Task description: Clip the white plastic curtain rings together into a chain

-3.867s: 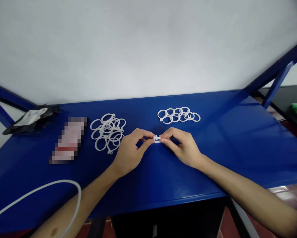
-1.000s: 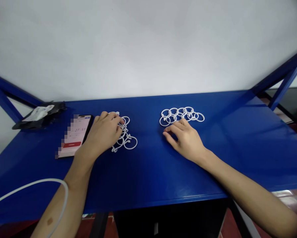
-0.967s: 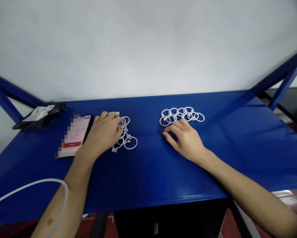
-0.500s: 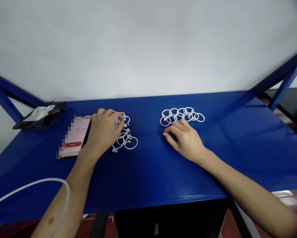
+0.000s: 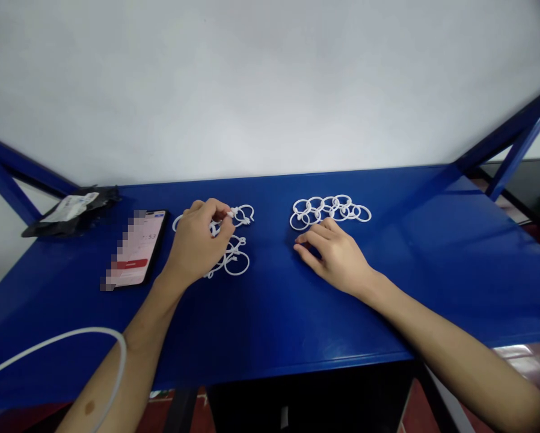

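My left hand (image 5: 201,237) is closed in a pinch on a white plastic ring (image 5: 230,214) above the left pile; its fingers cover part of that ring. Around and under it lie several more white rings, among them an opened ring (image 5: 252,210) at the back and a closed ring (image 5: 248,263) in front. My right hand (image 5: 335,252) rests on the table with loosely curled fingers, thumb and index apart, and nothing visible in it. Just beyond its fingertips lies a group of overlapping white rings (image 5: 364,208), laid out in rows.
A phone (image 5: 137,246) with a lit screen lies left of my left hand. Behind it is a black plastic package (image 5: 71,210) with a white label. The blue table (image 5: 270,325) meets a pale wall, with blue frame bars at both sides. A white cable (image 5: 85,329) arcs over my left forearm.
My left hand has shifted right and turned, its pinch now above the back of the left pile. Rings there have moved and spread to the right. My right hand stays nearly in place.
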Tool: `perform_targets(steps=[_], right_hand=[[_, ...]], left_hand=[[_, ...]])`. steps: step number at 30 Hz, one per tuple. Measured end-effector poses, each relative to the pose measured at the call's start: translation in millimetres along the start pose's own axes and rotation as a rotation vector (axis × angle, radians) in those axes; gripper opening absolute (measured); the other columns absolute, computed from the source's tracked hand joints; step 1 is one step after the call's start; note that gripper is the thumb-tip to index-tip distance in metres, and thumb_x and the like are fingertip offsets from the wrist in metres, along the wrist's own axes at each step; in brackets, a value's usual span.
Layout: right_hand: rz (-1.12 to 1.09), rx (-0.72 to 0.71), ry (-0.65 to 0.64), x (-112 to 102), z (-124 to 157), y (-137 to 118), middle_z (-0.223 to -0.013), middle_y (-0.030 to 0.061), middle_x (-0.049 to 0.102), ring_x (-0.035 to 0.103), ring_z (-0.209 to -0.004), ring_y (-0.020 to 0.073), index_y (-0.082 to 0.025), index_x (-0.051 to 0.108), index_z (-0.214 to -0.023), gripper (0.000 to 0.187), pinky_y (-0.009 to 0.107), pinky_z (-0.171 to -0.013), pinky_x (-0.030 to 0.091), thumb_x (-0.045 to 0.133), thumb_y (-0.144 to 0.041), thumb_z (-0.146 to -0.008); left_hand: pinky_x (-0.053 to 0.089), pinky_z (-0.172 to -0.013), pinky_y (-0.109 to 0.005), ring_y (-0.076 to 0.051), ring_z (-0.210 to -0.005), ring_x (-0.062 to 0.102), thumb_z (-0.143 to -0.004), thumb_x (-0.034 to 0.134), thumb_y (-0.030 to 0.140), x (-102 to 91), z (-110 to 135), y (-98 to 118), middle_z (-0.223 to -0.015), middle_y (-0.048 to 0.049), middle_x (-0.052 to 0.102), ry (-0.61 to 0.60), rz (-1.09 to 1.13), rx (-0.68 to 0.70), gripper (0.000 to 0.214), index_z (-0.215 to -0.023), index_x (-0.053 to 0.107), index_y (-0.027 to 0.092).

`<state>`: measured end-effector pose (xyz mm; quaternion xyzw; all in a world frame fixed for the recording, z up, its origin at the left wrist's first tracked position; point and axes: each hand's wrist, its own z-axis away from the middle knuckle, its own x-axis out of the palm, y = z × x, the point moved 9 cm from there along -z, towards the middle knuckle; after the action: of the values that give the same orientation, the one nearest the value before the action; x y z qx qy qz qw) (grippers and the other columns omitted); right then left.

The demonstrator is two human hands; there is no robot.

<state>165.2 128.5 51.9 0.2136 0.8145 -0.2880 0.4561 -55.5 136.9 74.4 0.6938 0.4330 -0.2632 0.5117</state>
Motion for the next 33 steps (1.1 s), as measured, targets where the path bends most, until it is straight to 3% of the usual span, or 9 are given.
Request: perform_targets(steps=[8,15,21,28,33], right_hand=[[-0.032,0.009,-0.047,2,1,1,-0.088,0.0080,0.071,0.054,-0.082,0.0227,-0.017,0.070,-0.096,0.021,0.038,-0.078,0.050,0.053,-0.028,-0.101],[-0.039,0.013,-0.050,3,1,2,-0.088,0.0083,0.071,0.055,-0.082,0.0229,-0.017,0.070,-0.096,0.021,0.038,-0.077,0.050,0.053,-0.029,-0.101],[-0.061,0.009,-0.034,2,0,0,-0.090,0.0088,0.071,0.055,-0.084,0.0230,-0.016,0.070,-0.097,0.021,0.039,-0.079,0.051,0.054,-0.028,-0.101],[-0.144,0.012,-0.038,3,0,-3,-0.092,0.0085,0.070,0.058,-0.086,0.0229,-0.015,0.068,-0.104,0.020,0.039,-0.079,0.053,0.053,-0.029,-0.101],[-0.262,-0.009,-0.061,7,1,-10,-0.107,0.0098,0.069,0.063,-0.098,0.0239,-0.019,0.064,-0.114,0.025,0.042,-0.086,0.055,0.058,-0.038,-0.099]], left_hand=[[0.041,-0.064,-0.030,-0.015,-0.068,0.058,-0.091,0.050,0.029,-4.8,0,-19,-0.076,0.0010,0.065,0.041,0.211,-0.200,0.016,-0.089,0.065,0.023],[0.044,-0.068,-0.028,-0.014,-0.074,0.059,-0.087,0.056,0.025,-4.7,0,-23,-0.083,0.0021,0.066,0.078,0.352,-0.217,0.011,-0.091,0.066,0.023],[0.045,-0.066,-0.026,-0.013,-0.071,0.059,-0.089,0.057,0.027,5.1,3,-18,-0.079,0.0020,0.064,-0.009,0.444,-0.226,0.013,-0.095,0.068,0.024],[0.053,-0.074,-0.029,-0.016,-0.076,0.063,-0.089,0.058,0.029,22.0,9,-6,-0.078,-0.0005,0.065,-0.120,0.622,-0.207,0.013,-0.093,0.069,0.023],[0.054,-0.068,-0.027,-0.015,-0.076,0.065,-0.090,0.058,0.030,27.9,15,8,-0.080,-0.0011,0.067,-0.176,0.675,-0.191,0.013,-0.096,0.068,0.023]])
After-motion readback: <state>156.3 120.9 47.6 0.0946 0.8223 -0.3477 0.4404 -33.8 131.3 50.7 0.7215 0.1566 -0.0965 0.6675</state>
